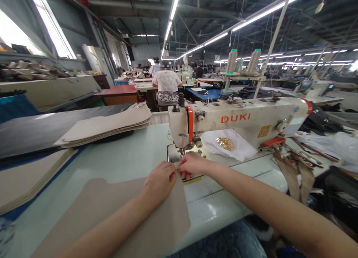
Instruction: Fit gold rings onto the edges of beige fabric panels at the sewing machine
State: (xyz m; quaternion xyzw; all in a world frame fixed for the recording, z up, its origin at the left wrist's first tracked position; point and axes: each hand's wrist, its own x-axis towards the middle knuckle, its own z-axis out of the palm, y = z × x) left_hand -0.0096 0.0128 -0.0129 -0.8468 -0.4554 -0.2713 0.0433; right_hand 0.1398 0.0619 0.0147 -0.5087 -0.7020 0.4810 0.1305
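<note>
The beige panel (109, 198) lies flat at lower centre, mostly left of and below the hands, its long axis seemingly running from the lower left towards mid-frame. Its upper right corner meets them just in front of the DUKI sewing machine (237, 118). The left hand (160, 181) rests on it, fingers curled; the right hand (192, 164), nearer the needle area, has its fingertips drawn together (what they pinch, I cannot tell).
</note>
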